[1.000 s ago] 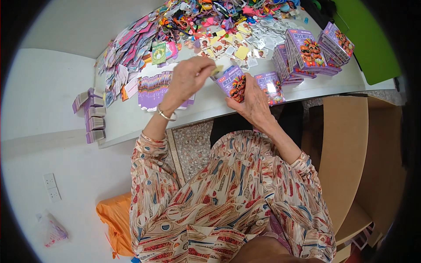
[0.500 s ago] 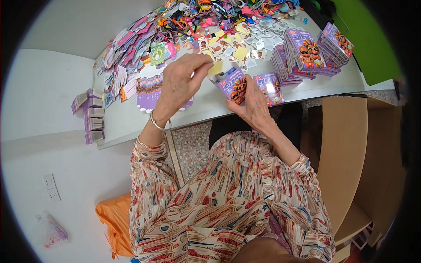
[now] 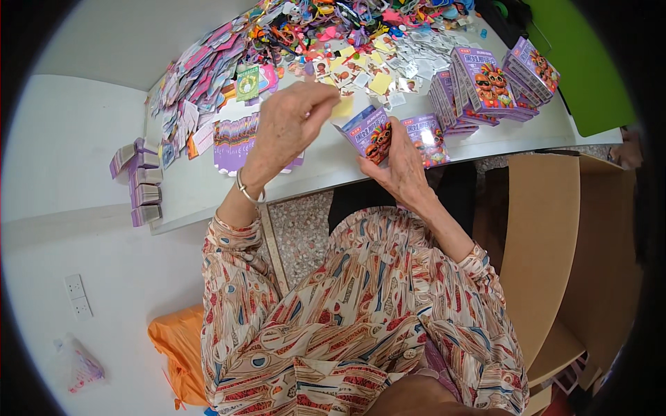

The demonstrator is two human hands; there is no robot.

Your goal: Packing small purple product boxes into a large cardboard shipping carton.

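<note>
At the table's (image 3: 194, 197) left edge stand purple bundles (image 3: 147, 194); right of these, purple cards (image 3: 233, 144) lie overlapped. The left hand (image 3: 293, 130) is raised, thumb and fingers pinched on a small yellow card (image 3: 344, 107). The card is at the upper-left end of a purple box (image 3: 374, 142); whether they touch cannot be determined. The box tilts, long axis upper left to lower right; that end appears open, contents not discernible. The right hand (image 3: 404, 172), nearer the box, is curled firmly round its right side and lower end. A second box (image 3: 428, 142) lies just beside; box stacks (image 3: 491, 87) follow. Far right: open carton (image 3: 538, 243), contents undetermined.
</note>
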